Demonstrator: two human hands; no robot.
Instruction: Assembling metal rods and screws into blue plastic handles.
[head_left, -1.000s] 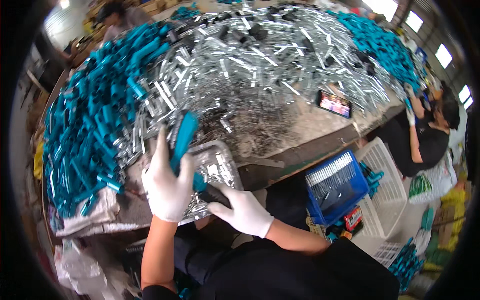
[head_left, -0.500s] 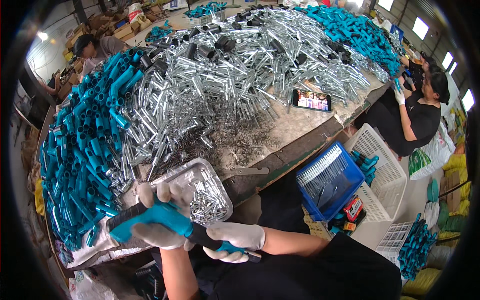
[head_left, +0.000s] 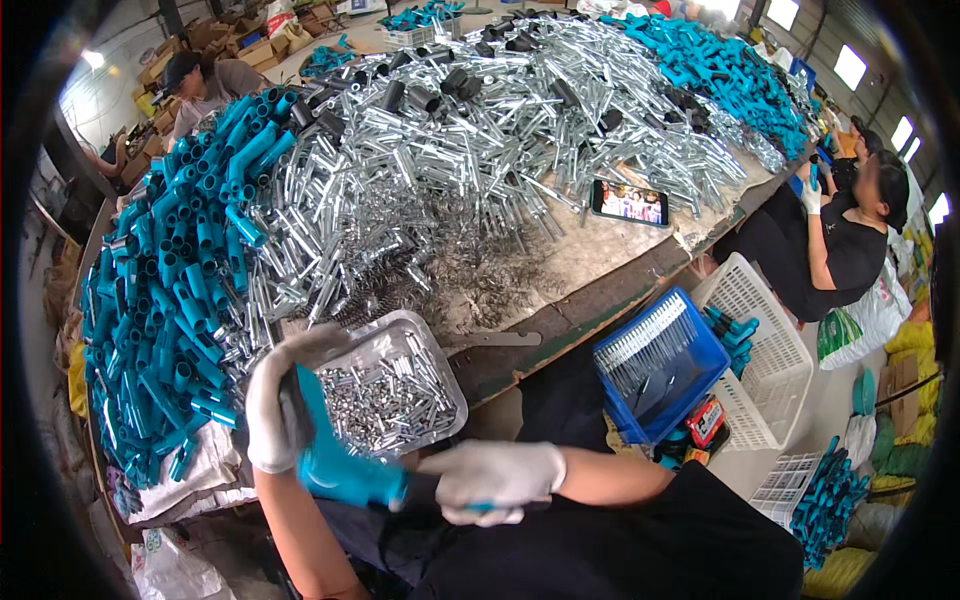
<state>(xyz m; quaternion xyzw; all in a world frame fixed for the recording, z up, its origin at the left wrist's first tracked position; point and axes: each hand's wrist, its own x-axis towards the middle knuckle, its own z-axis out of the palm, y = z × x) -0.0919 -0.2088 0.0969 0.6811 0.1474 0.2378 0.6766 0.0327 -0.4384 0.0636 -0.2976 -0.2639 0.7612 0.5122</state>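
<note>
My gloved left hand [head_left: 268, 415] is wrapped round a bent, tubular teal and black plastic handle [head_left: 345, 475] at the table's near edge. Its dark end lies partly behind the fingers. My gloved right hand [head_left: 500, 480], slightly blurred, is closed at the handle's other end. A black section enters this fist, and a bit of teal shows below the fingers; the rest is hidden. Just beyond the handle rests a shallow metal tray [head_left: 458, 385] of small silver pins [head_left: 385, 395].
Teal plastic tubes [head_left: 175, 270] are heaped at left, with silver rods [head_left: 440, 130] and dark springs [head_left: 480, 280] across the table. A phone [head_left: 628, 203] lies near the edge. At right are a blue bin [head_left: 660, 400], a white crate [head_left: 785, 350] and a seated co-worker [head_left: 855, 235].
My left hand has turned the handle from lying nearly sideways to slanting steeply, and swung its wrist outward. More of the pin tray is uncovered. My right hand has stayed at the handle's end.
</note>
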